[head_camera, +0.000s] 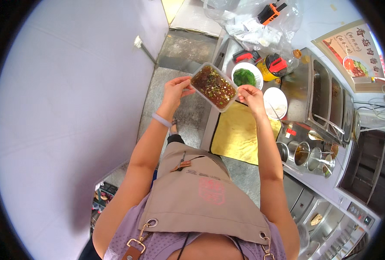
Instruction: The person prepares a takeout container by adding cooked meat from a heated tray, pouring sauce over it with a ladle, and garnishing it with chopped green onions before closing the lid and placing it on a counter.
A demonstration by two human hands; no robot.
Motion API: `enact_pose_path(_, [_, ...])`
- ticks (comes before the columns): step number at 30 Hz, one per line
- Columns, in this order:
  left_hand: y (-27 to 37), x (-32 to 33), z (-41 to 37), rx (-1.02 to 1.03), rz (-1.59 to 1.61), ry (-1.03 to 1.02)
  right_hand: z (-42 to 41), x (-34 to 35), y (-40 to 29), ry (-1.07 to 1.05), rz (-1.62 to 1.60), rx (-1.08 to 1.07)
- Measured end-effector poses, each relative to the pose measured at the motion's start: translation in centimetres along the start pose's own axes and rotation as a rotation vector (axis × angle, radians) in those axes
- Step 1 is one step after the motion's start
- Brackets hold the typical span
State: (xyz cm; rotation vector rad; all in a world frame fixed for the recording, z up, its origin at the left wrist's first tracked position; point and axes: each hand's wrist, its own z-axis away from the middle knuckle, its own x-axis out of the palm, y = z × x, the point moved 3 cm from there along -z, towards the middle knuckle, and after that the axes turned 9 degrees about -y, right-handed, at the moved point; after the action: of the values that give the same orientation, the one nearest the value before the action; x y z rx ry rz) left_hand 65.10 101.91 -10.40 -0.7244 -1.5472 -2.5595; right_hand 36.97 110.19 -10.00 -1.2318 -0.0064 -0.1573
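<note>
A clear plastic takeaway container [214,87] hangs in the air between my two hands, tilted in the view. Dark brown broth with chopped green onion floating on top fills it, and I cannot tell whether a lid covers it. My left hand [176,92] pinches its left end between thumb and fingers. At the opposite end, my right hand [251,97] grips the rim the same way. Just beyond my right hand stands a white bowl [260,73] with leafy greens [244,77] in it. A yellow cloth [236,133] lies below the container on the counter's edge.
Right of my hands are a white dish [275,99], a yellow-labelled bottle [266,73] and a steel food warmer [296,87]. Several steel pots [301,154] with ladles stand nearer me. A plastic bag [250,29] and an orange two-way radio [271,14] lie far back. A pale wall [75,97] rises at left.
</note>
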Motion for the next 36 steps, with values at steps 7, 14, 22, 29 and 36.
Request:
enact_pose_path(7, [5.1, -2.8, -5.1, -0.053, -0.1, -0.127, -2.7, 4.1, -1.7, 0.157, -0.007, 0.018])
enact_pose_path(14, [9.3, -5.8, -11.1, -0.113, -0.129, -0.213, -7.0, 7.9, -2.8, 0.233, -0.041, -0.005])
enact_pose_path(22, [12.5, -9.3, -18.3, -0.136, -0.161, -0.238, -13.7, 11.0, -3.6, 0.287, -0.083, -0.012])
enact_pose_path(29, [16.9, -10.5, -24.7, -0.15, -0.164, -0.238, -20.7, 12.1, -6.6, 0.304, -0.082, -0.034])
enact_pose_path(36, [22.0, -10.4, -31.9, -0.125, -0.183, -0.246, -28.0, 12.6, -10.2, 0.331, -0.102, -0.032])
